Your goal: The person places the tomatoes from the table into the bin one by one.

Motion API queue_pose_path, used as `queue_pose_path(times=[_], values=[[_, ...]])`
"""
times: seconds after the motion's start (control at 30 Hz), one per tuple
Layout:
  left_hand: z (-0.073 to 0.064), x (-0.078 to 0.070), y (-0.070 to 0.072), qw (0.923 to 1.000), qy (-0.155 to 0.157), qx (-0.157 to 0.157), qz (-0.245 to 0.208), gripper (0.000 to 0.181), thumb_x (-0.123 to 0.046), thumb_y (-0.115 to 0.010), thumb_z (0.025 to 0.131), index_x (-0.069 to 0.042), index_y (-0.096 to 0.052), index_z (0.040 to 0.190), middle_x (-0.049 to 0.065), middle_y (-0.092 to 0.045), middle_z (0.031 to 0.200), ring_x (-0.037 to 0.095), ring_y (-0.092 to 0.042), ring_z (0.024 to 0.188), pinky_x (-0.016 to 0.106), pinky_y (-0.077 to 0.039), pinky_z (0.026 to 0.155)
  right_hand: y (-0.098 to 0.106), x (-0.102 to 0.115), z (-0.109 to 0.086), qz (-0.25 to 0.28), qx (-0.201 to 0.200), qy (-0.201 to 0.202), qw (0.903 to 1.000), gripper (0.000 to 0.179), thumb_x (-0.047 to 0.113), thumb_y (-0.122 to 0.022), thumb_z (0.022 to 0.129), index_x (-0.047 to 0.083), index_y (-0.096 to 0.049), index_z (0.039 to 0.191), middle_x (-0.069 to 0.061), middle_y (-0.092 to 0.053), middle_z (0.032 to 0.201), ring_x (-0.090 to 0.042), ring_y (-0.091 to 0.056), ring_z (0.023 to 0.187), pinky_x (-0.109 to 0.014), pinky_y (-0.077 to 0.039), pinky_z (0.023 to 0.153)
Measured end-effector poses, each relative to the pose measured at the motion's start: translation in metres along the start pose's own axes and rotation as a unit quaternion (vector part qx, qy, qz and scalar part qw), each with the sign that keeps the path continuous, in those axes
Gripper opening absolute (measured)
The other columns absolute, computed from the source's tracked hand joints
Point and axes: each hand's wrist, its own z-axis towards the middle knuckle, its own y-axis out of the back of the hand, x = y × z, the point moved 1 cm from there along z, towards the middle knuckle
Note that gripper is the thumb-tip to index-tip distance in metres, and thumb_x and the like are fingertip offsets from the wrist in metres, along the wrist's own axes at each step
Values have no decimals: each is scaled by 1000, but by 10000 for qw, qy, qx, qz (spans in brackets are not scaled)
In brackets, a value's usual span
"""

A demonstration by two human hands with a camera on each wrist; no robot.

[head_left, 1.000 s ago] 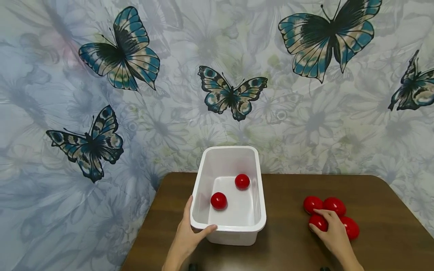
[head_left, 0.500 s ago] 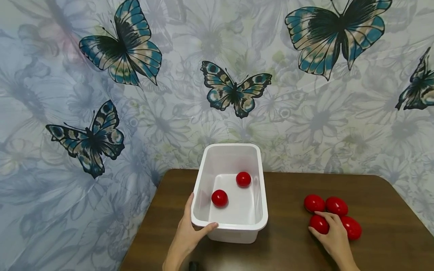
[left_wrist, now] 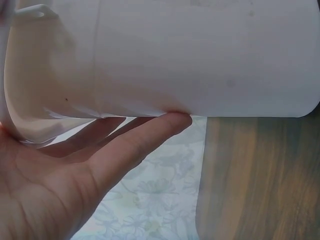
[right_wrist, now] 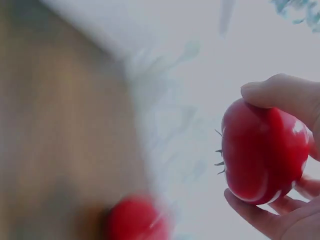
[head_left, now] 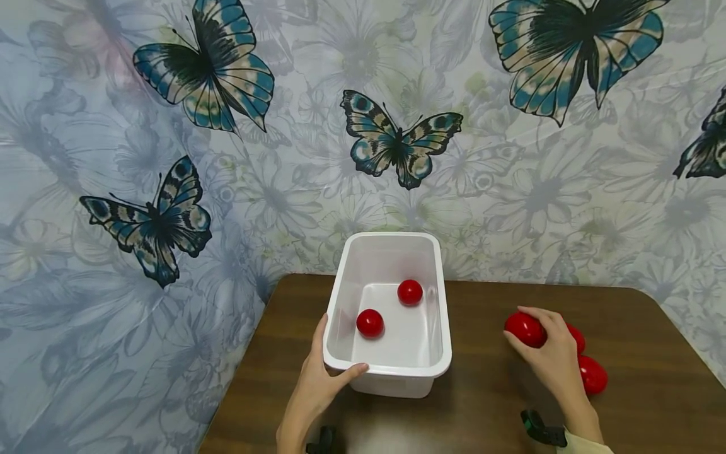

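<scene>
Tomato (right_wrist: pixel 265 152): calyx tips (right_wrist: pixel 219 164) only in right wrist view

Well apart, the left hand (head_left: pixel 316 383) is spread wide and the right hand (head_left: pixel 553 357) curls in a grip.

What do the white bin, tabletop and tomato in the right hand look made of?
White bin: likely molded plastic, satin; rounded corners, lipped rim, soft sheen.
Tabletop: wood or wood-look laminate, low gloss; brown grain shows, can't tell which.
Tomato: glossy, maybe real flesh, maybe imitation; smooth red skin with highlights, thin pointed sepals.
</scene>
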Motion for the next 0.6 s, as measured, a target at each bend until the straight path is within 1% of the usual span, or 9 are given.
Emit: queue_pose_path(times=[0.03,0.1,0.13,0.2,0.27,0.33,0.43,0.5,0.6], values=[[0,0,0,10000,12,-15,19,116,-29,-94,79,-24,-19,167,16,-46,157,35,-55,130,53,-48,103,0,12,8,126,-43,49,9999,53,2,-90,78,1,-70,127,-24,-59,125,-49,-59,109,-76,-49,83],[0,0,0,10000,34,-20,52,116,-30,-94,78,-24,-19,167,16,-46,158,36,-54,131,54,-48,104,-2,36,22,295,-113,142,9994,53,3,-91,78,3,-70,127,-21,-60,126,-43,-60,110,-56,-58,88],[0,0,0,10000,25,-13,74,116,-31,-94,79,-24,-19,167,16,-46,158,35,-54,132,55,-47,104,-4,49,29,395,-136,234,9989,53,3,-91,78,3,-70,127,-20,-61,125,-39,-61,110,-43,-58,89],[0,-1,0,9999,21,-5,111,116,-32,-94,79,-23,-19,167,16,-45,158,34,-54,132,55,-47,105,-10,73,42,613,-147,445,9970,53,3,-91,77,3,-71,126,-18,-62,124,-33,-61,110,-20,-52,88],[1,-1,0,9999,46,-20,142,116,-32,-93,79,-24,-19,167,16,-45,158,33,-54,132,56,-46,106,-18,95,56,830,-99,667,9943,52,3,-91,77,3,-71,125,-16,-63,123,-29,-61,109,-7,-43,84],[1,-2,1,9998,43,-49,164,116,-31,-94,79,-24,-19,167,16,-45,158,34,-54,132,57,-46,106,-28,116,68,1082,20,883,9902,51,4,-90,79,3,-70,126,-16,-63,122,-28,-61,108,-15,-50,86],[0,-2,2,9998,80,-77,179,117,-30,-94,78,-24,-19,167,16,-45,158,33,-54,132,57,-46,106,-44,140,84,1424,236,1047,9840,50,5,-88,81,2,-69,128,-17,-63,124,-33,-62,109,-40,-59,88],[0,-2,1,9998,97,-69,171,117,-31,-94,78,-23,-19,167,15,-45,158,34,-53,133,57,-46,106,-56,151,91,1621,407,1035,9805,50,6,-88,83,2,-68,129,-19,-61,127,-35,-61,112,-55,-59,88],[1,-3,0,9998,124,-43,149,117,-32,-94,78,-24,-19,167,16,-45,158,34,-54,133,56,-46,106,-70,161,98,1861,703,921,9757,52,6,-87,83,1,-67,131,-20,-59,130,-38,-60,117,-59,-57,91]])
